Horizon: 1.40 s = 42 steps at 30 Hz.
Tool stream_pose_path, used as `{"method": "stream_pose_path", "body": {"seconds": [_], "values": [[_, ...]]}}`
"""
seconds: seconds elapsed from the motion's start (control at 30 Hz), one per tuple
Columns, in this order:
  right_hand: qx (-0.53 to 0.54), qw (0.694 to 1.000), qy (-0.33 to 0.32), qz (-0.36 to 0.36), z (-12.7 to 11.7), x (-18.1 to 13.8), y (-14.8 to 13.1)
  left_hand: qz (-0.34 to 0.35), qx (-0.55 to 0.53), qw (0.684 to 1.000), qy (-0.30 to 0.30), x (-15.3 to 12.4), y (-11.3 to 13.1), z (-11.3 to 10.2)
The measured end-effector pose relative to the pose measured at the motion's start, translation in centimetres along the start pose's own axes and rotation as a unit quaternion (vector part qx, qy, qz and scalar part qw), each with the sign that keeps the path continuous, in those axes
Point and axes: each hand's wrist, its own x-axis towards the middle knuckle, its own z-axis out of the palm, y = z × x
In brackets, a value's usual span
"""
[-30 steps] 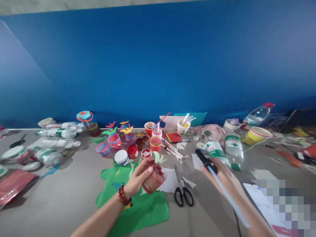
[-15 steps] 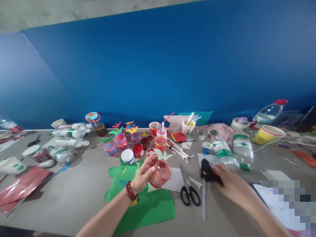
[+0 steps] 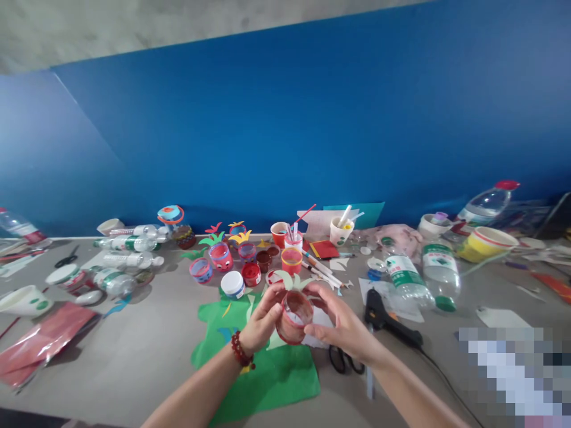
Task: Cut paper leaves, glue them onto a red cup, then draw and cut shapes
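Both my hands hold a small clear plastic cup with red rims [image 3: 293,316], cut from a bottle, above a green paper sheet [image 3: 263,368]. My left hand [image 3: 262,324], with a red bead bracelet at the wrist, grips its left side. My right hand [image 3: 341,324] closes on its right side, fingers over the top rim. A black glue gun [image 3: 386,314] lies on the table just right of my right hand, its cord trailing right. Black-handled scissors [image 3: 345,360] lie partly hidden under my right wrist.
Painted cups with paper leaves [image 3: 220,254], paint pots [image 3: 251,273] and paper cups with brushes [image 3: 341,229] crowd the table's middle back. Plastic bottles lie at the left [image 3: 120,260] and right [image 3: 404,278]. A yellow bowl [image 3: 484,242] sits far right, red sheets [image 3: 42,339] front left.
My right hand has set the glue gun down on the table and moved left onto the red-rimmed cup. My left hand has kept hold of the cup.
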Motion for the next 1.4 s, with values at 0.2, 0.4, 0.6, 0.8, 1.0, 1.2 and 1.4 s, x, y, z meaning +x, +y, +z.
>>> {"method": "stream_pose_path", "body": {"seconds": [0.2,0.4,0.6,0.8,1.0,1.2,1.4], "values": [[0.037,0.999,0.0,0.001,0.12,-0.01,0.06,-0.004,0.018,1.0,-0.024,-0.06,0.18,0.15],[0.055,0.998,-0.013,0.021,0.07,-0.13,0.33,-0.009,0.034,0.999,-0.029,-0.23,0.17,0.13],[0.048,0.998,-0.023,0.021,-0.15,-0.17,0.57,0.003,0.051,0.998,-0.047,-0.29,0.39,0.46],[0.043,0.999,-0.021,0.011,-0.1,-0.11,0.44,0.012,0.072,0.996,-0.041,-0.3,0.62,0.6],[0.033,0.999,-0.017,0.005,-0.05,-0.18,0.46,0.023,0.111,0.993,-0.038,-0.33,0.73,0.67],[0.019,1.0,-0.001,0.015,0.08,-0.13,0.22,0.038,0.161,0.986,-0.031,-0.64,0.66,0.46],[0.022,1.0,0.015,0.017,0.3,-0.12,0.31,0.054,0.075,0.992,-0.092,-0.62,0.32,0.39]]}}
